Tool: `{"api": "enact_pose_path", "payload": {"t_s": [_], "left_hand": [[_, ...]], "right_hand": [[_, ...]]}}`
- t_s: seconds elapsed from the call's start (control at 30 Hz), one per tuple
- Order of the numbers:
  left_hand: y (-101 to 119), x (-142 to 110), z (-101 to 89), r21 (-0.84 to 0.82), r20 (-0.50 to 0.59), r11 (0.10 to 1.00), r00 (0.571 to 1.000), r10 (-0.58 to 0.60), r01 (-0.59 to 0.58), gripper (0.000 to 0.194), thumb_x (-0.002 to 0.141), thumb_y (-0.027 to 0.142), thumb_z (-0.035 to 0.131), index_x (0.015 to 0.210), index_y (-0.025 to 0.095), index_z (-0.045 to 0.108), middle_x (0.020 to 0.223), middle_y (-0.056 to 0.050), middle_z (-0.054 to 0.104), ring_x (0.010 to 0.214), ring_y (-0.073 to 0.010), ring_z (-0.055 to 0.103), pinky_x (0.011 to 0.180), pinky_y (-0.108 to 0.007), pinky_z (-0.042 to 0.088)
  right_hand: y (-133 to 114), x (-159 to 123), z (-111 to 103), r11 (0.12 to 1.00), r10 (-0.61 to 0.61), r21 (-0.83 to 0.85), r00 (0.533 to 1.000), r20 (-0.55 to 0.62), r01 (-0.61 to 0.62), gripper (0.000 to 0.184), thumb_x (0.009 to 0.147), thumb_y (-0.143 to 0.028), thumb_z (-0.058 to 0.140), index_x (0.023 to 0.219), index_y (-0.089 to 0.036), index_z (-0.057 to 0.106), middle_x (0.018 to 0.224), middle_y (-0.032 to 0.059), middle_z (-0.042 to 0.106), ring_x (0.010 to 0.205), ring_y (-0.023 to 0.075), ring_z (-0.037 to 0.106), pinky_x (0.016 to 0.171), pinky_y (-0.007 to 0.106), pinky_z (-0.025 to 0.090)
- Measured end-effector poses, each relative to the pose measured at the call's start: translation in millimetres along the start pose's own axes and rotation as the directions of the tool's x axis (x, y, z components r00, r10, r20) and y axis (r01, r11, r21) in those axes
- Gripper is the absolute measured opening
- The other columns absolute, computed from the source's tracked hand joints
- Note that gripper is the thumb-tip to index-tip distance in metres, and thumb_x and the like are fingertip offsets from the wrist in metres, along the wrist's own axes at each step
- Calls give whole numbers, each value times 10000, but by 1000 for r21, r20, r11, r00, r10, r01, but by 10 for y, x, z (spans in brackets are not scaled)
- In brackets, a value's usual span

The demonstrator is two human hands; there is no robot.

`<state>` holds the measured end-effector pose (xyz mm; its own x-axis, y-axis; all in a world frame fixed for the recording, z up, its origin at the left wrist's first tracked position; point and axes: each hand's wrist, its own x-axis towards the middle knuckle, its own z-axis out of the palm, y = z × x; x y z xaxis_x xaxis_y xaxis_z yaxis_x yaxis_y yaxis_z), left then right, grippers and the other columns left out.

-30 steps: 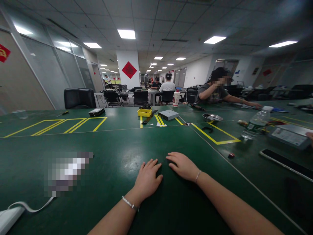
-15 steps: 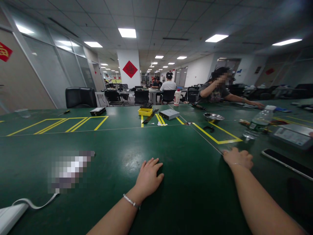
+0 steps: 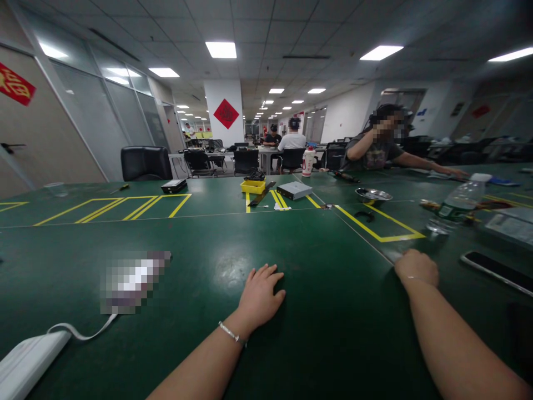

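My left hand (image 3: 262, 294) lies palm down on the green table (image 3: 175, 344), its fingers spread and nothing in its grasp. A silver bracelet circles that wrist. Farther right, my right hand (image 3: 417, 268) rests on the tabletop with its fingers curled under into a fist, beside a thin seam. Whatever the fist may enclose is hidden. A dark-screened phone (image 3: 499, 271) lies just right of it. Ahead of it a small black curved piece (image 3: 365, 216) sits within a yellow tape outline (image 3: 402, 239).
At right stand a clear plastic bottle (image 3: 458, 203) and a metal bowl (image 3: 373, 195). Mid-table are a yellow tray (image 3: 253, 188), a grey box (image 3: 293, 190) and a white tumbler (image 3: 308, 162). A cable joins a blurred device (image 3: 135, 282) to a white slab (image 3: 35, 364). Across the table sits a person (image 3: 375, 147).
The view has shifted slightly, so most things appear farther right. My right hand's fingers have curled in from a looser pose. My left hand stays spread on the table.
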<state>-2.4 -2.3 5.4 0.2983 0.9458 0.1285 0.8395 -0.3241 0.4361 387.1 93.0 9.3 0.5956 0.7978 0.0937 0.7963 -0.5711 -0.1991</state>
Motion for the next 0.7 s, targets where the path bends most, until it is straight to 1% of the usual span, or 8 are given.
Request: {"api": "enact_pose_path", "payload": {"t_s": [0.13, 0.27, 0.4, 0.53, 0.63, 0.7], "left_hand": [[-15, 10, 20, -10, -4, 1000, 1000, 5, -5, 424, 770, 368, 460, 1184, 275, 484, 1337, -19, 410, 1262, -222, 287, 1041, -469, 156], [-27, 18, 28, -15, -6, 1000, 1000, 6, -6, 422, 770, 365, 462, 1181, 274, 488, 1334, -21, 416, 1260, -225, 291, 1039, -472, 158], [-32, 11, 28, -21, -15, 1000, 1000, 12, -12, 413, 770, 358, 465, 1173, 275, 494, 1331, -19, 420, 1258, -221, 296, 1038, -470, 160], [-27, 10, 28, -41, -28, 999, 1000, 4, -6, 390, 765, 348, 474, 1147, 277, 514, 1317, -18, 438, 1248, -217, 314, 1035, -472, 166], [-30, 31, 23, -71, -40, 997, 999, -25, 22, 333, 764, 328, 476, 1083, 278, 558, 1287, -10, 474, 1232, -215, 343, 1031, -470, 177], [-40, 52, 12, -98, -47, 994, 998, -42, 37, 299, 765, 317, 475, 1038, 268, 585, 1262, -10, 500, 1215, -211, 370, 1026, -446, 206]], "right_hand": [[13, -19, 5, 998, -56, -33, 998, 2, 56, 367, 769, -171, 359, 994, -37, 616, 982, 247, 535, 920, 320, 511, 623, 338, 349], [22, -23, 11, 994, -95, -48, 995, -2, 95, 368, 770, -164, 352, 965, -34, 636, 1000, 261, 514, 950, 322, 479, 646, 351, 333], [34, -25, 26, 995, -94, -34, 995, -44, 92, 410, 782, -177, 326, 1061, -35, 591, 1040, 275, 492, 958, 316, 456, 648, 362, 321], [34, -41, 40, 996, -92, -4, 992, -90, 92, 430, 778, -197, 322, 1119, -92, 562, 1081, 238, 508, 972, 328, 433, 641, 369, 308], [24, -57, 43, 998, -61, -9, 993, -99, 61, 419, 763, -196, 343, 1104, -136, 577, 1098, 198, 525, 974, 332, 429, 636, 368, 305], [24, -65, 42, 999, -52, -14, 994, -96, 51, 407, 752, -191, 360, 1086, -153, 589, 1091, 185, 536, 970, 325, 433, 634, 364, 304]]}}
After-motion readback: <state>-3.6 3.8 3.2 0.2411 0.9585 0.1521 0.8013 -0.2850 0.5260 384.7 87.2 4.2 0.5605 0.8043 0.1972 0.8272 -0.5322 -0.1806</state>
